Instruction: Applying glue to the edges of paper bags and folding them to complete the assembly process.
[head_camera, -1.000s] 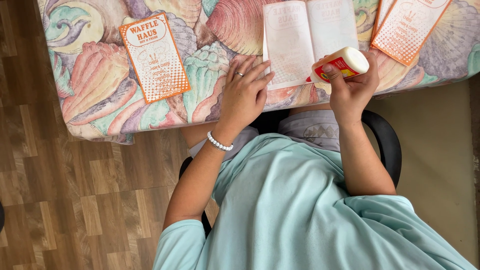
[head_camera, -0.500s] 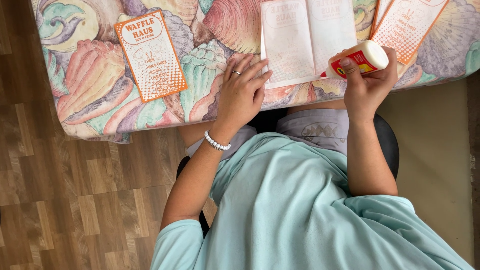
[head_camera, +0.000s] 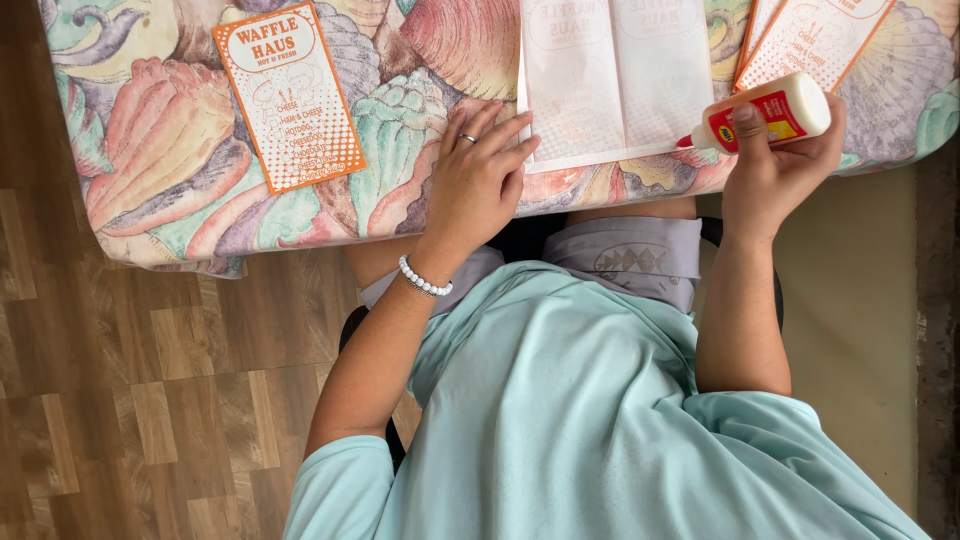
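Observation:
My right hand (head_camera: 775, 165) grips a white glue bottle (head_camera: 768, 112) with a red label, tipped on its side so that its nozzle touches the near right corner of an unfolded white paper sheet (head_camera: 615, 80). My left hand (head_camera: 478, 180), with a ring and a white bead bracelet, lies flat on the table with its fingertips on the sheet's near left edge. The sheet rests on a tablecloth (head_camera: 180, 150) with a large shell pattern.
An orange-and-white printed paper bag (head_camera: 288, 98) lies to the left on the cloth. Two more such bags (head_camera: 815, 35) overlap at the upper right. Wooden floor (head_camera: 150, 380) is on the left, a beige mat (head_camera: 850, 300) on the right. I sit on a dark chair.
My right hand has carried the glue bottle to the right and lowered its nozzle onto the sheet's near right corner. My left hand has stayed on the sheet's edge.

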